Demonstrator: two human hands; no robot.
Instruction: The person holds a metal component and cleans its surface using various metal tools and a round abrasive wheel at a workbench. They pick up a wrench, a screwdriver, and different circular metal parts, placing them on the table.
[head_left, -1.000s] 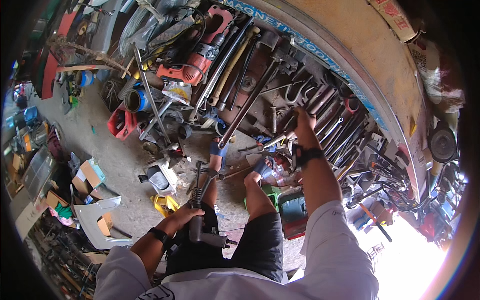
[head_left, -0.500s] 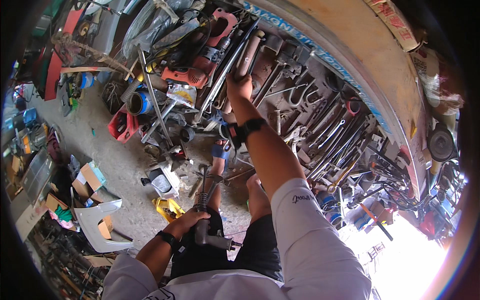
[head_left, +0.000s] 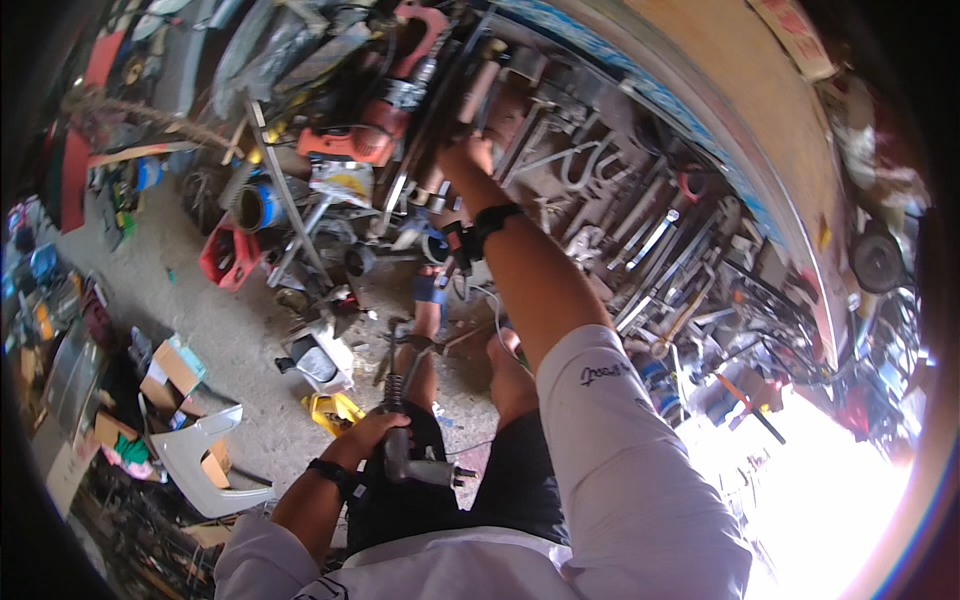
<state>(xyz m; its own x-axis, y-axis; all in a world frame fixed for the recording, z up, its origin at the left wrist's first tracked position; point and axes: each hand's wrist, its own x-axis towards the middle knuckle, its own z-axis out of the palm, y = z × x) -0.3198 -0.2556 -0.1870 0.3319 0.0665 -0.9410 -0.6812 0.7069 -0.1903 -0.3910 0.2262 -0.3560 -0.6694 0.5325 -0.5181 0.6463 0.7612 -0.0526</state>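
Observation:
My left hand [head_left: 380, 430] is closed round the body of a grey air hammer [head_left: 398, 440] with a coil spring and a long bit, held upright above my lap. Ahead, my right hand [head_left: 466, 157] reaches into a crowded spread of tools, its fingers wrapped round a long reddish-brown tube [head_left: 480, 92]. The tube shows on both sides of the hand; blur softens the fingers. An orange power drill [head_left: 350, 143] lies just left of it. To its right are steel wrenches [head_left: 655, 240] and a bent metal U-bolt [head_left: 590, 165].
A blue-lettered panel edge [head_left: 690, 150] curves round the tools' far side. On the floor to the left lie a red cut-open container [head_left: 225, 255], a white box [head_left: 325, 360], a yellow piece [head_left: 333, 410] and a pale curved panel [head_left: 205, 465]. Metal bars [head_left: 285, 185] lean near the drill.
The whole view has shifted slightly, moving the tools up and left in the picture. My right hand stays at the tube, now more blurred. My left hand still holds the air hammer.

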